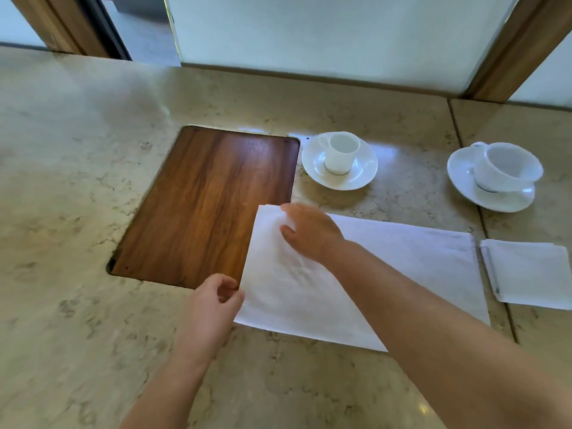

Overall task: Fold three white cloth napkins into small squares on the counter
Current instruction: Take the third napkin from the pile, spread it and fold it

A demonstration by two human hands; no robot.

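Stone counter point(77, 187) with a big white napkin point(402, 267).
Left hand point(213, 305) pinches its edge; right hand point(312, 232) lies flat, fingers loosely spread.

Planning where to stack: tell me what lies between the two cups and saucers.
Only bare marble counter separates the small cup's saucer from the larger cup's saucer, per the head view.
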